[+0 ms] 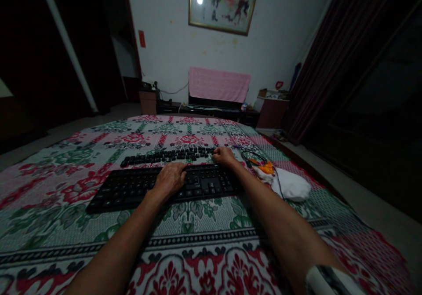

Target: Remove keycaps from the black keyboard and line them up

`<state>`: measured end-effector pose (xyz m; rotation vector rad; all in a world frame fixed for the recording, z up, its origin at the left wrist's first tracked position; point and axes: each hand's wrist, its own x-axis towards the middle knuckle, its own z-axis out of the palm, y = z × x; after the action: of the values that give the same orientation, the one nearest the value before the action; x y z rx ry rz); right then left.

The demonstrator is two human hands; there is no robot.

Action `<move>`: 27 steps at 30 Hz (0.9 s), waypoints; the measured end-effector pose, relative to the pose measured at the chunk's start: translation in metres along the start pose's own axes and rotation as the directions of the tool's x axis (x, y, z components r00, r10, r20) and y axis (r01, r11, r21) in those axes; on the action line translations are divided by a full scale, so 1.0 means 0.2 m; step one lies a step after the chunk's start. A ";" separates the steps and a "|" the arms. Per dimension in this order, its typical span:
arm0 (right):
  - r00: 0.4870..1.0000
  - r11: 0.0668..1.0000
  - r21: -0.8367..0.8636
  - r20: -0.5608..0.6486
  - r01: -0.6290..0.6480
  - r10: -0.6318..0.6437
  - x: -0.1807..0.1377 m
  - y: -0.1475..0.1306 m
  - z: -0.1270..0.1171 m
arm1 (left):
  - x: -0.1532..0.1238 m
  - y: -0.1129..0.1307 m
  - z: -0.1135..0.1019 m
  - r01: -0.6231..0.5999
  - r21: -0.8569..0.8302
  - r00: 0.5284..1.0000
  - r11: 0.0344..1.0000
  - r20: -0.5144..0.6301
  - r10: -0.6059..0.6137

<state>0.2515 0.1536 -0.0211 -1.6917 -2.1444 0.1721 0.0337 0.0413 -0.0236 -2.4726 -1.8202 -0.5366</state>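
Observation:
A black computer keyboard (132, 187) lies across the patterned cloth in front of me, with some keys on it and bare spots on its right part. Behind it stretches a long row of loose black keycaps (158, 156). My left hand (169, 180) rests on the middle of the keyboard, fingers stretched over its upper edge. At the right end of the row, my right hand (224, 156) has its fingers pinched together on what looks like a keycap, mostly hidden by the fingertips. That forearm passes over the keyboard's right end.
Right of my forearm lie a white cloth bundle (293, 185), an orange item (267, 167) and a coiled dark cable (253, 155). The flowered cloth (204, 255) covers the whole surface. Beyond stand a pink-covered screen (219, 84) and a low cabinet (272, 112).

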 end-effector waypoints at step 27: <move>0.927 0.947 0.294 0.305 0.126 -0.218 -0.31 0.06 -0.20 | 0.00 -0.01 0.02 0.013 0.045 1.000 0.999 -0.016 -0.012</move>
<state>0.2900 0.0911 -0.0033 -1.3849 -2.3668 0.7138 0.0337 0.0429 -0.0272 -2.4231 -1.8226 -0.5086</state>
